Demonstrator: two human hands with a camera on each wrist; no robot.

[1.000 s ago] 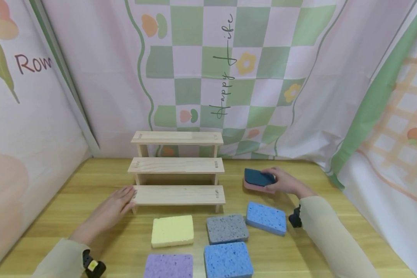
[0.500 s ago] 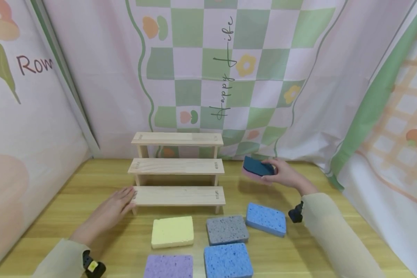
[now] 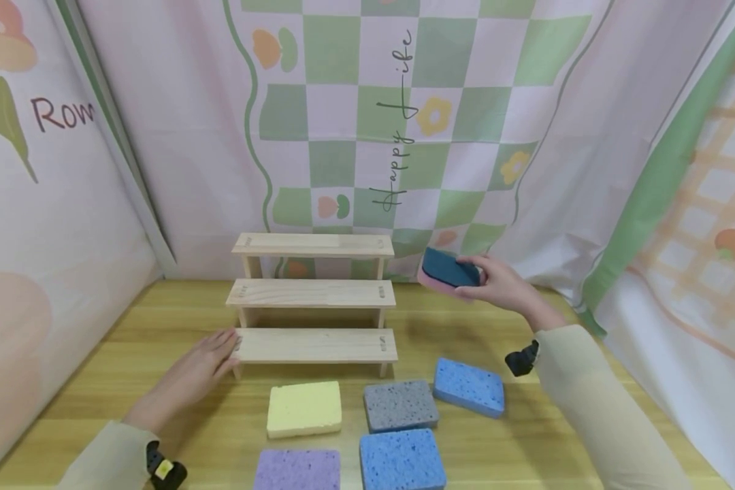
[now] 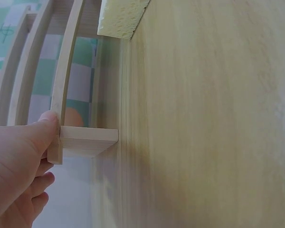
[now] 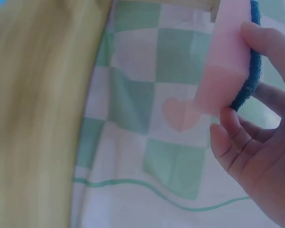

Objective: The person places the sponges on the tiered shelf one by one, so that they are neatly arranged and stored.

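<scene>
A pink scrub sponge with a dark teal scouring side [image 3: 450,268] is raised above the back right of the table. My right hand [image 3: 505,289] pinches it by its right end; in the right wrist view the thumb and fingers grip the sponge [image 5: 225,61] along its edges. A light three-step wooden shelf [image 3: 311,292] stands left of it. My left hand [image 3: 199,361] holds the left end of the lowest step. In the left wrist view my thumb lies against the edge of that step [image 4: 62,90], with the other fingers curled behind it.
In front of the shelf lie a yellow sponge [image 3: 304,410], a grey sponge [image 3: 401,405], a purple sponge [image 3: 298,469] and two blue sponges, one nearer [image 3: 402,459] and one tilted [image 3: 468,387]. A checked curtain [image 3: 386,136] hangs behind the wooden table [image 3: 122,327].
My right hand has lifted the pink and teal sponge off the table, upward and slightly left. The left hand, the shelf and the other sponges have stayed in place.
</scene>
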